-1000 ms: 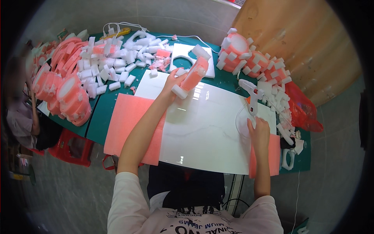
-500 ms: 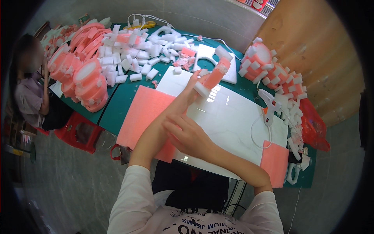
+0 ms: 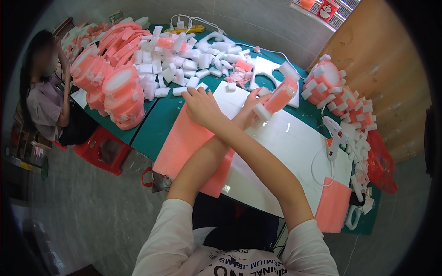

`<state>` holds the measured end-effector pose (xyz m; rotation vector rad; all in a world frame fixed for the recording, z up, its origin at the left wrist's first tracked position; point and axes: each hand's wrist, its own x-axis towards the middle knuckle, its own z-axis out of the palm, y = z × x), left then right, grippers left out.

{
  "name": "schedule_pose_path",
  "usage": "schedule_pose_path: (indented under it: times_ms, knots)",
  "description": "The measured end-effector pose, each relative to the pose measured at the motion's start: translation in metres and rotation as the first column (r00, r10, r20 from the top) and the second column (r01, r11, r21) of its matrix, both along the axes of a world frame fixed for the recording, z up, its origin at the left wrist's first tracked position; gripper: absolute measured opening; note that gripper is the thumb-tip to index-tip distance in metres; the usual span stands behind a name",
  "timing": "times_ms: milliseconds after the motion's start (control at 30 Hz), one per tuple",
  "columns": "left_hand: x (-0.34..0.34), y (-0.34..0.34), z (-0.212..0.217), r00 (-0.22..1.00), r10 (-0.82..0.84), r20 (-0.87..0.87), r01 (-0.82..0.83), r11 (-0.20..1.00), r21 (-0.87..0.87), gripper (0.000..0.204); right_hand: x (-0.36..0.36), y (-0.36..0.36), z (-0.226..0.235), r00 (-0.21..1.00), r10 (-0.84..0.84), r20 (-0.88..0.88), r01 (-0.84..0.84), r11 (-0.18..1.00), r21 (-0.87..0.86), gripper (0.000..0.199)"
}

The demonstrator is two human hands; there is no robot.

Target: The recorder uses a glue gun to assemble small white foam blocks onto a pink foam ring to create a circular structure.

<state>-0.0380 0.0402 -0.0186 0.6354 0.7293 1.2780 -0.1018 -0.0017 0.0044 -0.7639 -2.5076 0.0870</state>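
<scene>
My left hand [image 3: 251,109] is closed round a pink foam piece [image 3: 281,97], held tilted above the white marble-look board [image 3: 281,147]. White foam blocks [image 3: 261,112] stick out from the piece at both ends. Crossing over my left forearm, my right hand [image 3: 201,106] reaches to the left with its fingers apart and nothing visible in them. Its fingertips are close to a white foam block [image 3: 180,91] at the near edge of the heap [image 3: 193,64]. Beneath that hand lies a flat pink foam sheet [image 3: 182,147].
A white glue gun [image 3: 334,133] with its cord stands at the right. Behind it are pink foam forms studded with white blocks [image 3: 324,78]. Stacked pink foam rings [image 3: 122,89] stand at the left. A person [image 3: 46,96] sits beyond the red stool [image 3: 103,149].
My right hand has moved from beside my left forearm up and left, across it, toward the white blocks. The left hand keeps hold of the pink piece. The whole view has shifted.
</scene>
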Motion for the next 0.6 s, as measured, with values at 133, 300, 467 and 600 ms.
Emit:
schedule_pose_path:
  times_ms: [133,300,467,600]
  knots:
    - [0.009,0.004,0.005,1.0,-0.031,0.006,0.031,0.999,-0.019,0.062,-0.02,0.023,-0.006,0.997,-0.047,0.061,0.049,0.998,-0.039,0.036]
    - [0.001,0.015,-0.021,0.988,-0.067,0.138,0.065,0.998,0.019,0.059,-0.042,0.027,-0.031,1.0,0.024,-0.001,-0.024,0.998,0.061,0.038]
    - [-0.002,0.022,-0.031,0.951,-0.046,0.307,0.05,0.999,-0.004,0.04,-0.042,0.027,-0.032,0.999,0.045,0.013,-0.045,0.999,0.027,0.041]
    - [0.002,0.023,-0.035,0.975,-0.016,0.222,-0.007,0.995,0.102,0.034,-0.044,0.029,-0.03,0.997,0.063,-0.048,-0.063,0.998,0.007,0.041]
